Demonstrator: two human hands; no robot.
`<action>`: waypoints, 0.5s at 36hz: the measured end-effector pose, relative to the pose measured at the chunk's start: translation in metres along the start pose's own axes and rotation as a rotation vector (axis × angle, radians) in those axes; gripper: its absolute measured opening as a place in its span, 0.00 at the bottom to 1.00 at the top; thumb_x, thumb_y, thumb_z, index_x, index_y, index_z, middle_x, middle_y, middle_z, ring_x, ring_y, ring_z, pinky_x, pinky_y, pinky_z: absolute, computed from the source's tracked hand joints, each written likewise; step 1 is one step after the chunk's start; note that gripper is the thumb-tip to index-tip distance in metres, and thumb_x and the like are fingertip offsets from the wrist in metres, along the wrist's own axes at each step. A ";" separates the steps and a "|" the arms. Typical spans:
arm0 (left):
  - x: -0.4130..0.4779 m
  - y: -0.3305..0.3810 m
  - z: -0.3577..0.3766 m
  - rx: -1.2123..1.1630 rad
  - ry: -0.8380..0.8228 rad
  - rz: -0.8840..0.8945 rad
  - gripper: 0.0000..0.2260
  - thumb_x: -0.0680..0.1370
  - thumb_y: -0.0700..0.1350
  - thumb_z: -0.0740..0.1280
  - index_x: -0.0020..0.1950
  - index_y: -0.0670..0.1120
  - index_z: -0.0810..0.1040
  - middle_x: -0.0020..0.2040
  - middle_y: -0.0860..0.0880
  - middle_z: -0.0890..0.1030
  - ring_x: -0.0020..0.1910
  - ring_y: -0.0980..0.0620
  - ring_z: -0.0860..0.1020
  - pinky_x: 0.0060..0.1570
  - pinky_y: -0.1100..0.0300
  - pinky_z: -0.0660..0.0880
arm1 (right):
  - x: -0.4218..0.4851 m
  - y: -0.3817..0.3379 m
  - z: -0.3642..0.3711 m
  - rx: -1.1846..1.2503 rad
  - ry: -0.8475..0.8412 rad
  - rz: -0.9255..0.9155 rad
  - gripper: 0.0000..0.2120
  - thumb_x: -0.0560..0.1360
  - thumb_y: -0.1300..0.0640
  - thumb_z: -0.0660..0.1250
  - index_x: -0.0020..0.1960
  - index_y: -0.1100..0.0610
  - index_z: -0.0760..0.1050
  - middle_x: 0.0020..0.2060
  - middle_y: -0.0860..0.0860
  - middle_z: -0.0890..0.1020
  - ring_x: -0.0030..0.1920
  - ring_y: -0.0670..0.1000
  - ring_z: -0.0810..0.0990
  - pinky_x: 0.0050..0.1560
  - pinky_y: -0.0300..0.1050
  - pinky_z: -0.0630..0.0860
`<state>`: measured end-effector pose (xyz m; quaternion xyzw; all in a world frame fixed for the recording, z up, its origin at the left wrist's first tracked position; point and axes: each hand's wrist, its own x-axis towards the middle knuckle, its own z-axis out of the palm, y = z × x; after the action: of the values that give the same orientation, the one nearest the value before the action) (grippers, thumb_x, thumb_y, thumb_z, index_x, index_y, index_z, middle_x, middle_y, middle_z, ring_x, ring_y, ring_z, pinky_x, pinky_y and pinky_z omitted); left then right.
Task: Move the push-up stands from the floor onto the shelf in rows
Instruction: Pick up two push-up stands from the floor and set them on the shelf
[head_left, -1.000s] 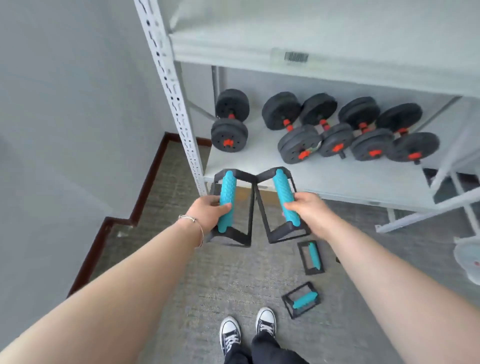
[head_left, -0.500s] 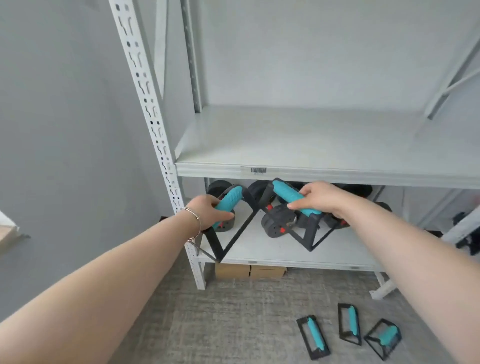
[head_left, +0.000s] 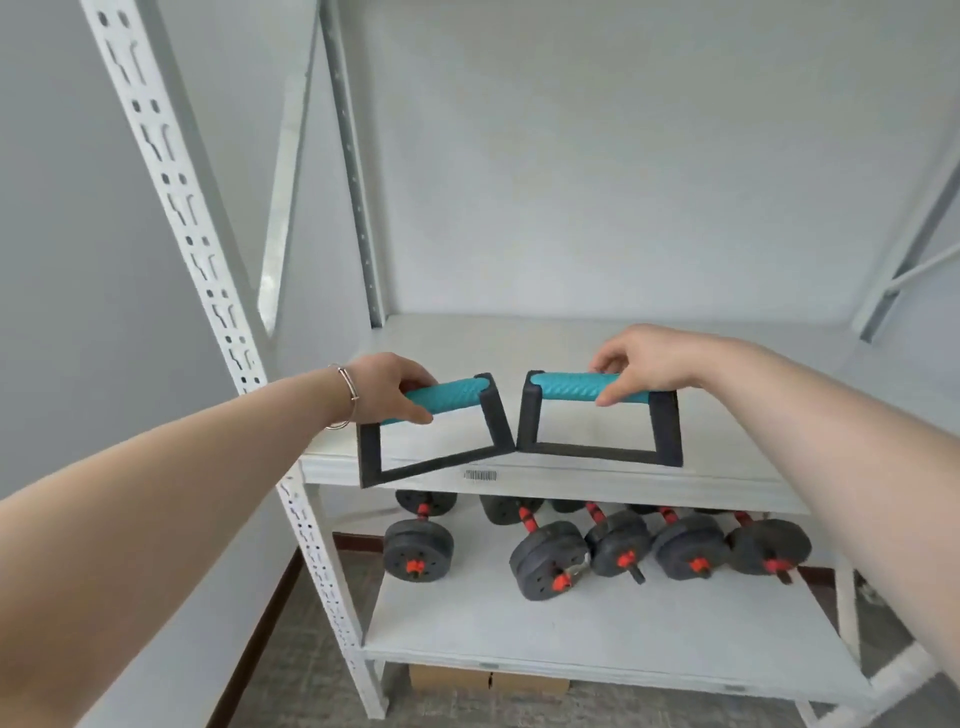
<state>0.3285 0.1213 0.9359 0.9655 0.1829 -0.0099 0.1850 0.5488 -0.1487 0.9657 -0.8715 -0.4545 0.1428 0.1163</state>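
Observation:
I hold two push-up stands, each a black frame with a teal grip. My left hand (head_left: 387, 387) is closed around the grip of the left stand (head_left: 457, 395), which is tilted, its left base corner hanging past the front edge of the white middle shelf (head_left: 727, 478). My right hand (head_left: 644, 364) grips the teal bar of the right stand (head_left: 597, 415), which is upright with its base level at the shelf's front. The two frames touch at their inner lower corners.
Several black dumbbells (head_left: 545, 561) with red collars lie on the lower shelf. A perforated white upright (head_left: 208, 270) rises at the left front of the rack. Cardboard boxes (head_left: 488, 680) sit under the rack. A grey wall is at the left.
Both hands rose from below the middle shelf's edge to above it, carrying the stands. The stands turned from hanging tilted to nearly upright. The stands on the floor have dropped out of view.

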 end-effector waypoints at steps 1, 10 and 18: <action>0.010 0.000 -0.002 0.009 -0.001 -0.001 0.18 0.69 0.54 0.73 0.58 0.58 0.79 0.46 0.62 0.80 0.46 0.59 0.78 0.46 0.65 0.70 | 0.010 0.006 -0.003 0.003 -0.008 -0.010 0.14 0.63 0.45 0.77 0.46 0.45 0.80 0.42 0.41 0.83 0.44 0.42 0.81 0.44 0.39 0.74; 0.090 -0.010 -0.012 0.105 0.017 -0.033 0.17 0.70 0.50 0.73 0.59 0.58 0.79 0.49 0.58 0.81 0.47 0.56 0.78 0.47 0.63 0.70 | 0.090 0.047 -0.018 -0.034 0.001 -0.060 0.12 0.67 0.48 0.75 0.50 0.45 0.81 0.44 0.41 0.83 0.48 0.44 0.81 0.50 0.42 0.76; 0.161 -0.051 -0.021 0.114 0.055 -0.045 0.16 0.69 0.53 0.72 0.55 0.61 0.80 0.46 0.61 0.80 0.47 0.57 0.77 0.45 0.63 0.69 | 0.160 0.059 -0.020 -0.017 0.033 -0.027 0.15 0.69 0.52 0.75 0.55 0.48 0.81 0.49 0.45 0.83 0.51 0.47 0.80 0.54 0.42 0.74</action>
<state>0.4594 0.2291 0.9231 0.9700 0.2089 0.0020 0.1242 0.6882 -0.0509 0.9416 -0.8684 -0.4655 0.1228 0.1185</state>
